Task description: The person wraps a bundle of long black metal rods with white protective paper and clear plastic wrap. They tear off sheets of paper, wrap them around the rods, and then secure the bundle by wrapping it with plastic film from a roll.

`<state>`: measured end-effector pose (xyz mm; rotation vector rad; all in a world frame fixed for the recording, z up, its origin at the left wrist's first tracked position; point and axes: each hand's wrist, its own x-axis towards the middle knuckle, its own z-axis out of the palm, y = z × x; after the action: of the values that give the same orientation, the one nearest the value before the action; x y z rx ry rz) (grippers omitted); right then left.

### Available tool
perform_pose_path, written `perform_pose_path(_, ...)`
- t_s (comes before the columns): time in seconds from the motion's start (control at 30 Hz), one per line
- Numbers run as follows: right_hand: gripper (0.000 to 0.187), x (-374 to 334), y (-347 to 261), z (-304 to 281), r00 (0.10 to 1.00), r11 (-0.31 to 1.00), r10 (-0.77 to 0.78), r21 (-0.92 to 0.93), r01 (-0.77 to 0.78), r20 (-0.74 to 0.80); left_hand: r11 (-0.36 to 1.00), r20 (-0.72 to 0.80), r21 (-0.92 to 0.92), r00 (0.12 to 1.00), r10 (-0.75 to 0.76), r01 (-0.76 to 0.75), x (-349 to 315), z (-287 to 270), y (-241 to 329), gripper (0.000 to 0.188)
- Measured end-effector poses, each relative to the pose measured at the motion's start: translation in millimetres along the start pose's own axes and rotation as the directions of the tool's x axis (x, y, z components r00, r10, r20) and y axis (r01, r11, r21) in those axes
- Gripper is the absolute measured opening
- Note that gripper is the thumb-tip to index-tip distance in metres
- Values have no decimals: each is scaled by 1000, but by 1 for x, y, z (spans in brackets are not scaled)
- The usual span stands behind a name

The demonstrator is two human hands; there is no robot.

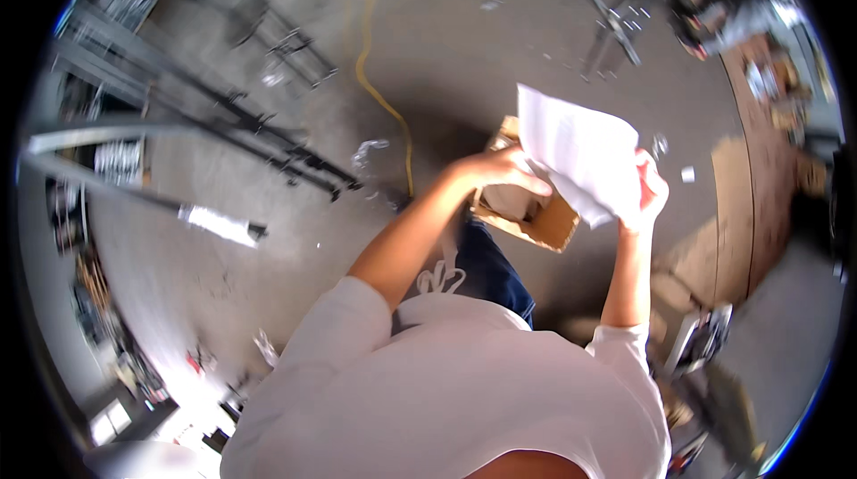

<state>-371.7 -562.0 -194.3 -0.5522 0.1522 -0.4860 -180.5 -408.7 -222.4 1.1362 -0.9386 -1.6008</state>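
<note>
A white sheet of paper (580,144), slightly curled, is held up in front of me. My right hand (652,191) grips its right edge with bent fingers. At the sheet's lower left edge is my left hand (504,170), thumb pointing right and fingers closed on the paper, partly hidden. Below both hands stands an open cardboard box (544,227), partly covered by the sheet and my left hand. Something pale brown lies inside the box, too blurred to name.
A yellow cable (364,59) runs across the concrete floor. Dark metal frames (295,158) stand on the left, and a black stand with spread legs (598,6) is at the far right. Flattened cardboard (732,220) lies to the right. Clear plastic scraps (368,154) lie on the floor.
</note>
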Motion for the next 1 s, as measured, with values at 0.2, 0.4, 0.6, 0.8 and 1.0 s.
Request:
perform_pose_path(0.2, 25, 63, 59, 71, 971, 988, -155, -5, 157, -180, 992, -213, -103, 976, 45, -68, -72, -21, -80, 47)
perform_pose_path(0.4, 47, 87, 183, 160, 815, -268, 314, -778, 569, 488, 550, -623, 630, 779, -65, 549, -204, -62, -103, 29)
perform_pose_path(0.6, 53, 69, 349, 129, 592, -146, 729, -768, 624, 342, 548, -692, 546, 710, -130, 634, -268, -82, -97, 24)
perform_pose_path(0.8, 9, 99, 398, 119, 572, -366, 820, -798, 479, -33, 957, -973, 218, 121, 197, 193, -349, -135, -143, 30)
perform_pose_path(1.0, 6, 92, 437, 138, 672, -141, 686, -855, 498, 279, 938, -927, 315, 258, 272, 145, -332, -195, -175, 34)
